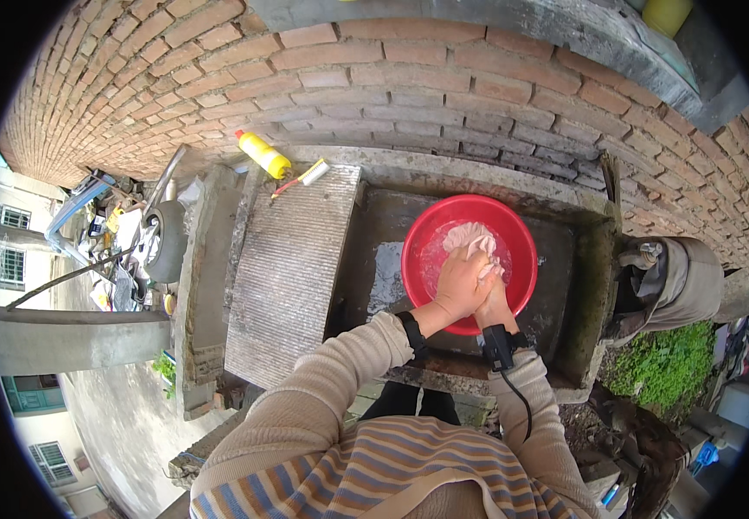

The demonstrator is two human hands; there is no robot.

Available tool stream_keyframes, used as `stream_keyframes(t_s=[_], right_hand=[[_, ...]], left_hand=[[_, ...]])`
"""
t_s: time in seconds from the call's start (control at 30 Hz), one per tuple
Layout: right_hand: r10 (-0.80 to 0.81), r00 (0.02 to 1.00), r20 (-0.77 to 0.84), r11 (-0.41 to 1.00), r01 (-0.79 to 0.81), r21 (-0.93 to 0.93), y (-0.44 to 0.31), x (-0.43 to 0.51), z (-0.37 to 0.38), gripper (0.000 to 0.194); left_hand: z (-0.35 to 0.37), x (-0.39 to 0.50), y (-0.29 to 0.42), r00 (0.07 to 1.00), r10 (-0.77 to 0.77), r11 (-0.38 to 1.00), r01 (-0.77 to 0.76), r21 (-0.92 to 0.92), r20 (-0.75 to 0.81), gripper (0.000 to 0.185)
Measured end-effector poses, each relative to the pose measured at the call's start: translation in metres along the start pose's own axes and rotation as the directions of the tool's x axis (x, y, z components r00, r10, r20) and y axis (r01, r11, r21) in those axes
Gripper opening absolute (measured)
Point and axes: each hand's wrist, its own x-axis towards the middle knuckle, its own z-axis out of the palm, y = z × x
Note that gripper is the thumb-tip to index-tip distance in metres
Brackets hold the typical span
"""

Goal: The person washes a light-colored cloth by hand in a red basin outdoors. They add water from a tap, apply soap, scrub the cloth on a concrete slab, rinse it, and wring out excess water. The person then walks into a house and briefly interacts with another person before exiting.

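A red plastic basin [415, 227] stands in a concrete wash trough [559, 272], with water and some suds in it. Both of my hands meet over the basin, closed around a wet pale pink cloth [471, 235]. My left hand [460, 282] grips the cloth from the left, its fingers against the other hand. My right hand [494, 300] holds it from the right, partly hidden behind the left. Part of the cloth bunches out beyond my fingers above the water. Black bands sit on both wrists.
Left of the trough slopes a ribbed concrete washboard [290, 279]. On its far edge lie a scrub brush [303, 177] and a yellow bottle [262, 154] with a red cap. A brick wall [413, 84] rises behind. Grey fabric [679, 279] hangs over something at the right.
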Motion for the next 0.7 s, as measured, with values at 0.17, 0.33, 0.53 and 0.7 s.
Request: stream_keyframes(t_s=[0.17,0.33,0.53,0.7], right_hand=[[-0.042,0.999,0.031,0.996,0.04,0.075,0.014,0.02,0.0,0.042],[-0.198,0.969,-0.145,0.98,0.192,-0.056,-0.007,0.044,-0.01,0.04],[-0.184,0.978,-0.096,0.98,0.174,-0.099,-0.012,0.041,-0.013,0.04],[0.013,0.998,0.064,0.999,-0.01,-0.044,-0.029,0.006,-0.01,0.04]], left_hand=[[0.004,0.06,-0.061,0.921,-0.389,0.896,0.378,-0.231,0.001,0.032],[0.0,0.033,-0.033,0.968,-0.246,0.882,0.244,-0.403,0.048,0.025],[0.002,0.049,-0.03,0.975,-0.22,0.963,0.213,-0.167,-0.025,0.032],[-0.033,0.095,-0.026,0.924,0.014,0.962,-0.117,0.247,0.382,0.039]])
